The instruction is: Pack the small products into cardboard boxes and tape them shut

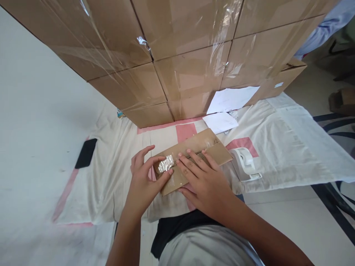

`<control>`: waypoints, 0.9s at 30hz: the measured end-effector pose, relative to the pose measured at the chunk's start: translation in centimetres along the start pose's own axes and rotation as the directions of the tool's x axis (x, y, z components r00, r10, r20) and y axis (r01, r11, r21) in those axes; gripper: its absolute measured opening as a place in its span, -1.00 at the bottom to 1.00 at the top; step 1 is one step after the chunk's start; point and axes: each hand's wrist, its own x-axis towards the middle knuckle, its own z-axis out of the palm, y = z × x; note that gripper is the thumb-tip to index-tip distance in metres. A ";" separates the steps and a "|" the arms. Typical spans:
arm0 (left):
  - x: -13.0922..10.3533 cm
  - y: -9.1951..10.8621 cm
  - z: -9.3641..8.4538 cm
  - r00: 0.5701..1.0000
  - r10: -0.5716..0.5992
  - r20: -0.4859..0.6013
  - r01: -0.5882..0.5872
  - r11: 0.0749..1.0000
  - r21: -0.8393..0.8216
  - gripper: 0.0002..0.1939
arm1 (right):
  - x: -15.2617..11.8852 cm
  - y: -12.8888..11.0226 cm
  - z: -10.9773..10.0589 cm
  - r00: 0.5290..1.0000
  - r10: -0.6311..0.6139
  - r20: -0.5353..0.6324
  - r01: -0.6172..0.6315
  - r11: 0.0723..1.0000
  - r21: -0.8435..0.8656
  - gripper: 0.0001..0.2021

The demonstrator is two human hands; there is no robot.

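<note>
A flat brown cardboard box (191, 146) lies at a slant on the cloth in front of me, a seam running along its top. My left hand (146, 170) is at its left end, thumb and index finger apart at the edges of a shiny, wrinkled piece of clear tape (166, 164); its other fingers are raised. My right hand (203, 177) rests flat over the seam, fingers spread across the middle of the box. More clear tape shows near the right end. A white tape dispenser (245, 164) stands just right of the box.
Behind the box rises a wall of stacked, taped cartons (191, 81). White papers (233, 99) lean against it. A black phone (86, 153) lies at the left on the cream and pink cloth (280, 147). Another person's light blue sleeve (327, 29) shows at upper right.
</note>
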 end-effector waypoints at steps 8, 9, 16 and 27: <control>1.0 -1.0 -0.3 0.993 -0.087 0.085 0.087 0.996 0.004 -0.18 | -0.1 0.1 0.3 1.000 0.003 -0.003 -0.003 1.000 0.014 -0.43; 1.3 -1.1 -0.1 0.984 -0.121 0.133 0.129 0.990 -0.059 -0.17 | -0.1 0.1 0.3 1.000 0.000 -0.006 0.000 1.000 0.012 -0.44; 2.6 -0.9 1.3 0.888 -0.286 0.361 0.426 0.807 -0.408 -0.63 | 0.1 0.1 0.2 1.000 0.001 -0.018 -0.002 1.000 -0.011 -0.46; 3.2 -2.4 2.6 0.892 -0.357 0.277 0.451 0.679 -0.579 -0.64 | -1.3 0.6 -0.4 0.996 -0.019 -0.090 0.020 1.000 0.019 -0.54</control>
